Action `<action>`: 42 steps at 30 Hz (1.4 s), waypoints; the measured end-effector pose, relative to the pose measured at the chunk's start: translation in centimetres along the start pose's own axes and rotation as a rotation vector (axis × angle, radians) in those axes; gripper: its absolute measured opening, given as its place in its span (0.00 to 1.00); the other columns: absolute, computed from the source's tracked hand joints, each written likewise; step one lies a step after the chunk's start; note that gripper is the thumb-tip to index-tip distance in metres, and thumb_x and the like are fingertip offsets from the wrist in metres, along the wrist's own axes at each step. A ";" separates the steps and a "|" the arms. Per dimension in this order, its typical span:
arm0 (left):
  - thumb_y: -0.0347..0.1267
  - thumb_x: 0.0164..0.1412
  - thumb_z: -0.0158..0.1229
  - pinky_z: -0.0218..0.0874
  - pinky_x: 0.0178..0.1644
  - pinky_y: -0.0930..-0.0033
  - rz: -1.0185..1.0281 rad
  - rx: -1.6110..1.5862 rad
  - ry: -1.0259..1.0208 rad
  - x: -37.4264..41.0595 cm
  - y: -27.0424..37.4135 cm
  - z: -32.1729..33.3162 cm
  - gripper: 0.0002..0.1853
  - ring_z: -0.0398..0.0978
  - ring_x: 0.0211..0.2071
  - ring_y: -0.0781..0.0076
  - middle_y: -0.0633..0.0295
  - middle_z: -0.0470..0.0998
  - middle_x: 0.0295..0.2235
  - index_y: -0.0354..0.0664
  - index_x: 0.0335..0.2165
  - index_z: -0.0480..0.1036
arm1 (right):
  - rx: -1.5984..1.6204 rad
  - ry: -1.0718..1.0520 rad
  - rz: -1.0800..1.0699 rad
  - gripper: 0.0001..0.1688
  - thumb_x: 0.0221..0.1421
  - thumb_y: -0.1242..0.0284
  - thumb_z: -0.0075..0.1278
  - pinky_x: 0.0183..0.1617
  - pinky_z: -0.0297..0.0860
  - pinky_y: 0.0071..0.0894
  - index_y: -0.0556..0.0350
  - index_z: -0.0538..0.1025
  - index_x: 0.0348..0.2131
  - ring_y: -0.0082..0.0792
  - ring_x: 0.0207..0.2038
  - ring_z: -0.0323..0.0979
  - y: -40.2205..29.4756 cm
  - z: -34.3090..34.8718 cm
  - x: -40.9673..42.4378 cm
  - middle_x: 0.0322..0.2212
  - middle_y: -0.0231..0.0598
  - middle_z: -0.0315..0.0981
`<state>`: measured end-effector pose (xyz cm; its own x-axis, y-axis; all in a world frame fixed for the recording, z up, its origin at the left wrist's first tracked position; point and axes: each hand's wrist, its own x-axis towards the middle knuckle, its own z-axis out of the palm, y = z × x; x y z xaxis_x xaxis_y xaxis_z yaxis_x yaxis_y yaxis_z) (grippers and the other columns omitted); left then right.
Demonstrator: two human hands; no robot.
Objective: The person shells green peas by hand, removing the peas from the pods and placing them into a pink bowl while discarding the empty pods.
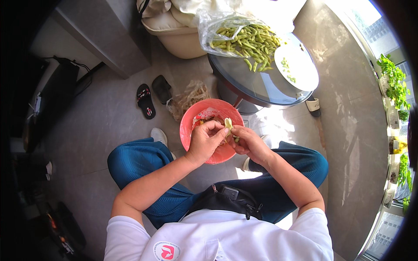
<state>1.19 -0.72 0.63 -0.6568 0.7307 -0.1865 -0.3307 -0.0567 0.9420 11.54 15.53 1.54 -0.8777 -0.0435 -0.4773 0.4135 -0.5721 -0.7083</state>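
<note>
Between my fingers is a split, pale edamame pod. My left hand pinches it from one side, and my right hand grips it from the other. A green bean shows at the right fingers. Both hands are over a pink plastic bin with waste in it, which stands on the floor between my feet. On the round glass table ahead, a heap of edamame pods spills from a clear plastic bag. Shelled green beans lie in a white bowl beside the heap.
Behind the bin lies a plastic bag with brownish contents. Dark slippers are on the tiled floor to the left, and another slipper is by the table. A cream sofa stands behind; potted plants line the window at right.
</note>
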 end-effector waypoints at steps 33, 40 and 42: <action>0.31 0.60 0.59 0.70 0.43 0.56 0.446 1.011 -0.069 0.7 0.7 -2.8 0.09 0.78 0.38 0.51 0.53 0.80 0.34 0.36 0.36 0.77 | -2.155 0.858 -0.931 0.06 0.50 0.76 0.53 0.66 0.55 0.47 0.53 0.79 0.31 0.41 0.59 0.63 -14.9 -8.9 6.3 0.47 0.39 0.72; 0.32 0.68 0.57 0.71 0.43 0.69 0.111 0.364 -0.116 0.7 0.7 -1.8 0.14 0.80 0.40 0.70 0.57 0.82 0.40 0.35 0.47 0.76 | -0.515 0.257 -0.488 0.09 0.64 0.70 0.57 0.44 0.69 0.22 0.59 0.79 0.36 0.18 0.35 0.74 -6.3 -4.1 1.2 0.32 0.28 0.77; 0.32 0.71 0.54 0.71 0.42 0.76 0.043 0.026 -0.165 0.7 0.7 -1.3 0.17 0.77 0.39 0.80 0.63 0.79 0.41 0.35 0.53 0.73 | -0.249 0.148 -0.271 0.07 0.62 0.72 0.57 0.43 0.71 0.21 0.55 0.79 0.38 0.21 0.36 0.76 -3.8 -1.5 -0.1 0.32 0.29 0.79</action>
<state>-0.38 -1.14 0.79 -0.5495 0.8295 -0.0994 -0.2857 -0.0748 0.9554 10.46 18.89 3.51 -0.9262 0.2108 -0.3125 0.2336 -0.3298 -0.9147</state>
